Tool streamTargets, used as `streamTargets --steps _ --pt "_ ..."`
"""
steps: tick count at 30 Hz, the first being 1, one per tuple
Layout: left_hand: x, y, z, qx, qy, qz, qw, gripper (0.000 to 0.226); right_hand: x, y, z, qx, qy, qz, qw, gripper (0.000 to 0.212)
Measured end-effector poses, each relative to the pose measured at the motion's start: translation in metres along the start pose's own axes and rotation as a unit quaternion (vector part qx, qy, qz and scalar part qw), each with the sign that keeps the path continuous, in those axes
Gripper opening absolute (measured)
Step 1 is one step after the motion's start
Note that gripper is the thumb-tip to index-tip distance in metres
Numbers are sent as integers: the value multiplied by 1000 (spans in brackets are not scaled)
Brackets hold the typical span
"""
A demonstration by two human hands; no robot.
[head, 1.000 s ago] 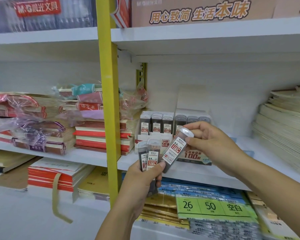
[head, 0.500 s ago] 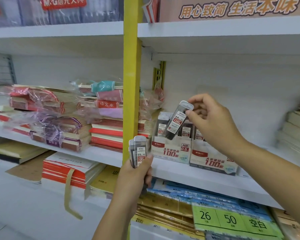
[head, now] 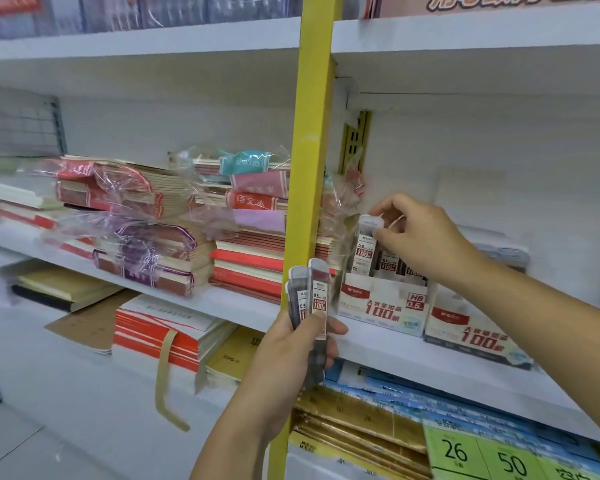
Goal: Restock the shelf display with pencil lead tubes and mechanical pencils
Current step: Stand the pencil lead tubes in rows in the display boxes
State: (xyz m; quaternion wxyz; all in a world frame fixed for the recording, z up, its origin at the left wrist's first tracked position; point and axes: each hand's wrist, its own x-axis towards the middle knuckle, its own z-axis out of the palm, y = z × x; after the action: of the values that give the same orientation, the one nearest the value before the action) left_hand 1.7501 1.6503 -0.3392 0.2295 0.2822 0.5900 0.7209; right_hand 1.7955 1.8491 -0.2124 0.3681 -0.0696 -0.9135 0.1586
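Observation:
My right hand [head: 420, 237] pinches the white cap of a dark pencil lead tube [head: 366, 245], which stands upright at the left end of a white display box [head: 381, 304] on the middle shelf. Other tubes [head: 390, 263] stand in that box beside it. A second display box [head: 475, 332] sits to its right. My left hand [head: 291, 358] grips a bunch of lead tubes [head: 309, 299] in front of the yellow post, below and left of the box.
A yellow upright post [head: 312, 133] divides the shelving. Wrapped stacks of notebooks [head: 146, 237] fill the shelf to the left. Blue and gold paper packs [head: 378, 403] and green price labels [head: 482, 455] lie on the lower shelf. The white shelf edge [head: 430, 368] runs under the boxes.
My right hand has carried its tube down and left into the left end of the display box and turned it upright. My left hand has stayed near the post with its bunch.

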Motion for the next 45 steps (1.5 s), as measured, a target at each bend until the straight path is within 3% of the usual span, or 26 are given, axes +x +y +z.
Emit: streamTargets --steps 3,7,9,11,15,18,21,23,26,28,33,37,42,45 --pt "-2 2 0 -4 5 0 1000 29 3 3 7 -96 -30 0 995 16" --pt "-5 5 4 -29 -6 8 1000 22 -3 -3 6 -203 -18 -19 979 29" --pt "-6 6 7 -51 -14 17 998 20 -18 -10 1 -143 19 -33 989 26" --pt "-8 8 11 -69 -28 23 997 24 -39 -17 -3 -16 14 -15 1000 19" --pt "-13 8 20 -75 -61 36 995 19 -71 -31 -3 215 -140 81 963 22" --pt "-15 7 25 -62 -67 35 995 23 -80 -32 -1 276 -145 110 944 26" --pt "-18 7 30 -50 -60 19 997 42 -80 -28 -8 295 -116 123 941 21" --pt "-16 6 30 -29 -37 2 999 44 -72 -24 -17 275 -45 113 954 16" --pt "-12 6 27 -70 -11 -23 997 28 -53 -21 -29 209 74 66 973 14" --pt "-10 6 27 -104 -7 -23 994 23 -42 -17 -30 159 103 34 981 18" --pt "-7 2 22 -34 7 -15 999 42 -25 -9 -18 20 44 -20 999 20" --pt "-5 -1 17 -1 13 3 1000 42 -13 -4 -8 -26 -23 -27 999 22" --pt "-6 1 17 -4 -15 16 1000 31 -3 -1 5 -32 -5 -6 999 32" --pt "-4 1 18 -16 -9 29 999 23 -2 5 12 -128 2 -32 991 27"
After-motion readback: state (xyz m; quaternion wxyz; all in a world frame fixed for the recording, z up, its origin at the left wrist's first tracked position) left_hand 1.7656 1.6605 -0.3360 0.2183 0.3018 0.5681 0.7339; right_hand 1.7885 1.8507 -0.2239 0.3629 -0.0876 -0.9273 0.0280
